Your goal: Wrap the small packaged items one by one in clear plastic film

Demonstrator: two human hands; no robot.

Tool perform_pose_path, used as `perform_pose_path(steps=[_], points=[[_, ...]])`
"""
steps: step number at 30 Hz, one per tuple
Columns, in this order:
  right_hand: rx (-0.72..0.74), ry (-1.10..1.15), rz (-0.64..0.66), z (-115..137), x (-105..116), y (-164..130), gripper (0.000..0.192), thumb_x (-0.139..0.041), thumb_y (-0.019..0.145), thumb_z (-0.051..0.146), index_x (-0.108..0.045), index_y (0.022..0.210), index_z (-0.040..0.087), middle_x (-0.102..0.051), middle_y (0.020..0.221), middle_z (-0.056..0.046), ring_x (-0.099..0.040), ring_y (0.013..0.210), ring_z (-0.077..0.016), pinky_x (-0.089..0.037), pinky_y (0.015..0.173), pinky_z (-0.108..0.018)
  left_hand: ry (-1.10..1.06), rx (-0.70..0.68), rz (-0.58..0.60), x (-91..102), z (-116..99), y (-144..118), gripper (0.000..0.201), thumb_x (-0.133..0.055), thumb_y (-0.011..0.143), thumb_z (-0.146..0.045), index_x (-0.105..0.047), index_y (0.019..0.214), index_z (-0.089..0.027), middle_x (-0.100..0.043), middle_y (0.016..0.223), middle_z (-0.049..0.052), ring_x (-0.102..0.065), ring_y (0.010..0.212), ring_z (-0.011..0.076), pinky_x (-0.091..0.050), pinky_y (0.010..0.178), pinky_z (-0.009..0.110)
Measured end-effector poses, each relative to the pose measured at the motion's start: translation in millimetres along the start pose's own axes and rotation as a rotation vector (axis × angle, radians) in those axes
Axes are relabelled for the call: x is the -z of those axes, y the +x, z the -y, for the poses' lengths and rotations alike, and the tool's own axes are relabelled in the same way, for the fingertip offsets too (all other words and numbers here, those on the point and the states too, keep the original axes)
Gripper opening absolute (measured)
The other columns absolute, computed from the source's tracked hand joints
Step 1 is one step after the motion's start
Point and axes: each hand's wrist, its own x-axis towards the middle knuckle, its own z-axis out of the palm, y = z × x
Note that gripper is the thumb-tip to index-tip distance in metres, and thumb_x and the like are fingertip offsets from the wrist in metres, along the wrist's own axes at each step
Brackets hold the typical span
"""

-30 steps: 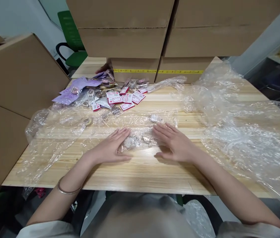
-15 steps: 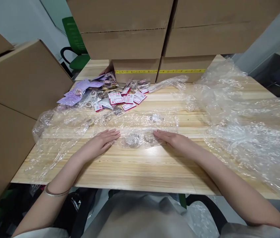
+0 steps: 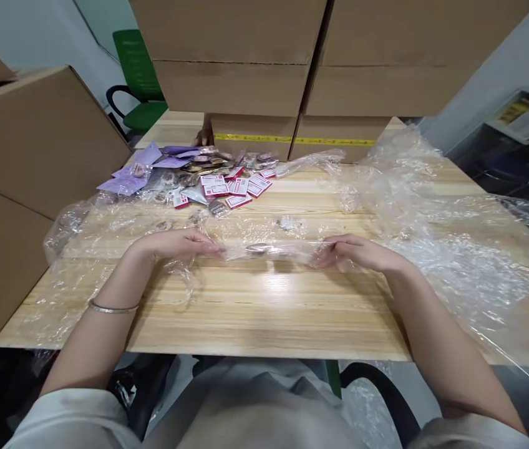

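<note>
A strip of clear bubble wrap (image 3: 287,249) stretches across the middle of the table, with its near edge folded up. Inside the fold lies a small dark, flat object (image 3: 257,249), too blurred to name. My left hand (image 3: 192,243) is closed on the left end of the strip. At the right end, my right hand (image 3: 339,251) pinches the wrap with bent fingers. A small silvery packet (image 3: 289,222) shows on the wrap behind the fold.
Behind lies a pile of small packets with red-and-white cards (image 3: 215,186) and purple sheets (image 3: 133,171). More loose wrap (image 3: 470,262) covers the right side. Cardboard boxes (image 3: 236,87) stand at the back, another box (image 3: 58,131) at left. Another person's hand (image 3: 204,135) shows beside the back boxes.
Both hands lay flat on the bubble wrap before; now they grip its ends, slightly further apart, and the near edge is lifted and folded over the small objects.
</note>
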Motion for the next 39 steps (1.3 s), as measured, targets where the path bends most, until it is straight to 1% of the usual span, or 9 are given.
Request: perform_pose_path(steps=[9, 14, 17, 20, 23, 26, 29, 34, 39], points=[[0.014, -0.198, -0.272, -4, 3, 9, 0.029, -0.043, 0.081, 0.030, -0.070, 0.076, 0.020, -0.073, 0.088, -0.005, -0.067, 0.086, -0.0192, -0.052, 0.079, -0.030, -0.083, -0.014, -0.188, -14.6, 15, 11, 0.041, -0.052, 0.093, -0.054, -0.078, 0.095, -0.023, -0.077, 0.109, 0.003, -0.067, 0.108, 0.0228, -0.045, 0.102, 0.034], [-0.147, -0.214, -0.213, -12, 3, 13, 0.025, -0.051, 0.078, 0.038, -0.064, 0.074, 0.018, -0.069, 0.075, -0.005, -0.064, 0.066, -0.0173, -0.050, 0.062, -0.028, 0.000, 0.058, -0.332, -25.9, 18, 23, 0.044, -0.056, 0.085, -0.061, -0.074, 0.080, -0.021, -0.074, 0.083, 0.002, -0.066, 0.082, 0.0217, -0.051, 0.075, 0.031], [-0.283, -0.299, -0.248, -14, 2, 12, 0.027, -0.055, 0.079, 0.043, -0.064, 0.077, 0.018, -0.067, 0.068, -0.005, -0.062, 0.058, -0.0174, -0.048, 0.057, -0.029, 0.008, 0.061, -0.443, -38.2, 17, 30, 0.040, -0.057, 0.085, -0.056, -0.069, 0.093, -0.019, -0.070, 0.081, 0.002, -0.064, 0.074, 0.0196, -0.049, 0.068, 0.029], [-0.404, -0.634, -0.457, -7, -3, 6, 0.038, -0.060, 0.079, 0.048, -0.065, 0.099, 0.016, -0.071, 0.079, -0.010, -0.065, 0.063, -0.0242, -0.051, 0.060, -0.036, 0.255, 0.076, -0.663, -52.5, 11, 33, 0.047, -0.059, 0.087, -0.044, -0.058, 0.122, -0.014, -0.065, 0.084, 0.005, -0.062, 0.078, 0.0229, -0.050, 0.073, 0.036], [-0.151, -1.000, -0.740, 5, -14, -3, 0.055, -0.061, 0.082, 0.045, -0.058, 0.126, 0.012, -0.067, 0.116, -0.021, -0.066, 0.100, -0.0380, -0.052, 0.081, -0.052, 0.692, -0.059, -0.917, -64.1, -1, 28, 0.054, -0.058, 0.090, -0.032, -0.047, 0.140, -0.013, -0.063, 0.109, 0.016, -0.057, 0.104, 0.0321, -0.045, 0.090, 0.050], [0.242, -1.064, -0.530, 11, -32, -9, 0.063, -0.058, 0.085, 0.033, -0.045, 0.145, 0.019, -0.050, 0.147, -0.016, -0.049, 0.133, -0.0350, -0.043, 0.106, -0.054, 0.873, -0.356, -0.776, -71.7, -10, 20, 0.052, -0.054, 0.094, -0.031, -0.044, 0.144, -0.020, -0.053, 0.137, 0.017, -0.049, 0.126, 0.0316, -0.041, 0.104, 0.050], [0.256, -1.000, -0.229, 4, -50, -6, 0.081, -0.061, 0.077, 0.023, -0.035, 0.154, 0.021, -0.045, 0.153, -0.011, -0.047, 0.137, -0.0295, -0.045, 0.109, -0.047, 0.866, -0.410, -0.470, -75.5, -8, 21, 0.061, -0.055, 0.092, -0.032, -0.038, 0.149, -0.020, -0.045, 0.152, 0.014, -0.043, 0.137, 0.0287, -0.037, 0.113, 0.045], [0.227, -1.031, -0.308, -9, -56, 10, 0.055, -0.039, 0.089, 0.012, -0.054, 0.141, 0.017, -0.058, 0.142, -0.010, -0.056, 0.130, -0.0250, -0.047, 0.106, -0.042, 0.787, -0.192, -0.438, -67.6, 5, 30, 0.047, -0.038, 0.093, -0.017, -0.056, 0.137, -0.016, -0.057, 0.144, 0.010, -0.052, 0.133, 0.0241, -0.038, 0.113, 0.041], [0.171, -0.961, -0.358, -2, -39, 11, 0.036, -0.036, 0.093, 0.020, -0.068, 0.109, 0.020, -0.075, 0.104, -0.008, -0.071, 0.088, -0.0229, -0.051, 0.073, -0.032, 0.569, -0.133, -0.531, -57.5, -1, 23, 0.037, -0.035, 0.094, -0.024, -0.070, 0.101, -0.020, -0.075, 0.106, 0.005, -0.069, 0.098, 0.0215, -0.050, 0.088, 0.033]])
